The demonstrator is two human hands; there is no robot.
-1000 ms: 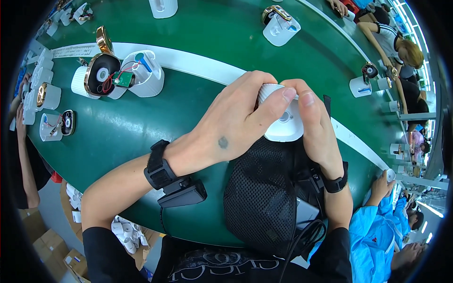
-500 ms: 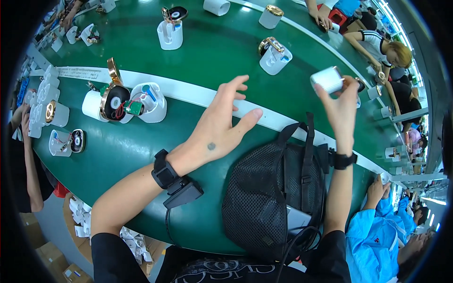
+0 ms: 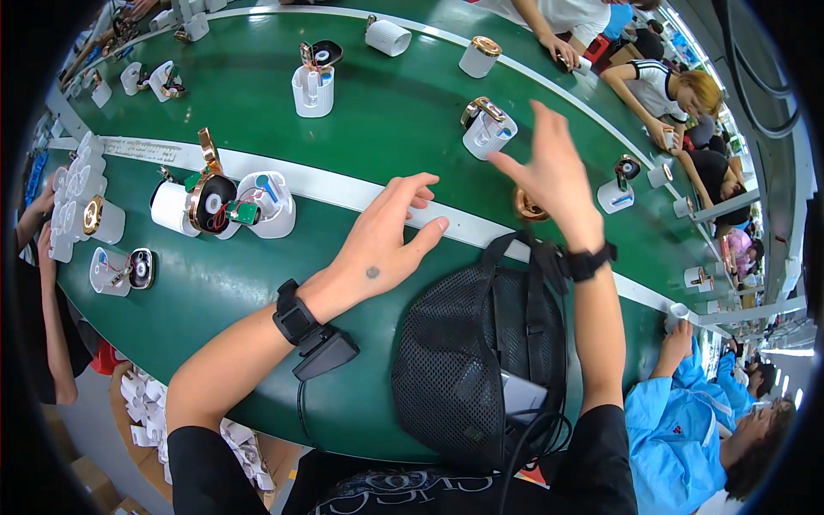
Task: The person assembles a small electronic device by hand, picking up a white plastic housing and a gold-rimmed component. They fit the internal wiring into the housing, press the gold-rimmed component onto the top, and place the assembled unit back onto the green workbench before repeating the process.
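—If looking just beyond the black mesh bag (image 3: 455,352), see what at the right hand (image 3: 554,182)?

—Spread wide, without visible hold on anything; just below the palm, a gold-coloured piece (image 3: 527,208), seen against the green table (image 3: 365,399) beyond the bag.

—Pointing which way?

—Showing gold toward the bag; can't tell the long axis.

—And with the left hand (image 3: 379,245)?

—Likewise spread and empty, beyond the bag and to its left.

—Changed since half a second ago?

—Yes: then holding up a white ribbed case with the right.

—Hard to make out?

—Mostly hidden, that piece; can't tell whether touched.
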